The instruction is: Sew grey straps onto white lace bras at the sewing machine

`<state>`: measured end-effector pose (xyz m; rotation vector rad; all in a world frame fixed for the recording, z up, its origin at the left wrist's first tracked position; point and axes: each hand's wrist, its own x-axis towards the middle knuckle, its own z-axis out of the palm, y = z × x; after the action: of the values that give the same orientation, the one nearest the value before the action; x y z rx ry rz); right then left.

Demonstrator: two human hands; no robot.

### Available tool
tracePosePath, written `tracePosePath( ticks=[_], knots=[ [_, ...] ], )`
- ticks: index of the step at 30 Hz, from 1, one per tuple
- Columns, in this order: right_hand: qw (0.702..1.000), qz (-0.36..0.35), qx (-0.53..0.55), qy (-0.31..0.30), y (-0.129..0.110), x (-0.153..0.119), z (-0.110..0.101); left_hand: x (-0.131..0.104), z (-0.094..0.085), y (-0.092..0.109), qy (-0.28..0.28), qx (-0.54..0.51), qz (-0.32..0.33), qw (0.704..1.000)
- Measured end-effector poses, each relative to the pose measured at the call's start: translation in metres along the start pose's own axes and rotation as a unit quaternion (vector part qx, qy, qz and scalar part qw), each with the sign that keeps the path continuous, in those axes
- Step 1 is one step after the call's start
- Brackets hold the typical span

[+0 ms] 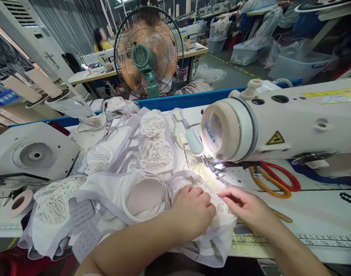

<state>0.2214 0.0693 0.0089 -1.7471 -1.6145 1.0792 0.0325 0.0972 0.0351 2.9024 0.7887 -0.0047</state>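
A white lace bra with grey edging [218,226] lies at the front edge of the sewing table, below the lit needle area of a white sewing machine [293,119]. My left hand [192,209] rests on this bra with its fingers curled into the fabric. To its right, my right hand [244,207] pinches the grey edge of the same bra between thumb and fingers. More joined bras with a padded cup [145,195] and lace cups [156,155] spread to the left of my hands.
Orange-handled scissors [271,184] and red-handled scissors [287,176] lie beneath the machine arm. A pink tape roll [20,204] and a second machine head [34,153] are at the left. Behind the table stands a large fan [148,53]; a person [103,45] sits farther back.
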Motion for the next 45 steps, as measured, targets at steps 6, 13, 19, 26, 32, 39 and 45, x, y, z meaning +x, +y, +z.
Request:
tracePosePath(
  ticks=[6, 13, 19, 26, 32, 39, 45],
  knots=[
    [1.000, -0.013, 0.009, -0.011, 0.004, 0.002, -0.001, 0.004, 0.007, 0.002, -0.010, 0.015, 0.003, 1.000],
    [0.999, -0.015, -0.018, -0.036, 0.005, 0.004, -0.007, 0.003, -0.001, 0.003, -0.074, 0.019, 0.012, 0.997],
    [0.993, -0.022, -0.065, -0.092, -0.001, 0.008, -0.008, 0.002, -0.004, 0.002, -0.087, 0.004, 0.019, 0.996],
    [0.988, -0.026, -0.044, -0.146, -0.012, 0.012, -0.015, 0.000, -0.010, 0.001, -0.077, -0.022, 0.020, 0.997],
    [0.982, 0.003, 0.081, -0.171, -0.012, 0.005, -0.021, 0.003, -0.015, -0.009, -0.062, -0.130, -0.034, 0.989],
    [0.950, 0.042, 0.269, -0.152, -0.013, -0.008, -0.011, 0.009, -0.021, -0.024, -0.013, -0.240, -0.267, 0.933],
    [0.943, 0.051, 0.321, -0.071, -0.014, -0.016, -0.007, 0.015, -0.017, -0.027, 0.029, -0.488, -0.207, 0.848]
  ],
)
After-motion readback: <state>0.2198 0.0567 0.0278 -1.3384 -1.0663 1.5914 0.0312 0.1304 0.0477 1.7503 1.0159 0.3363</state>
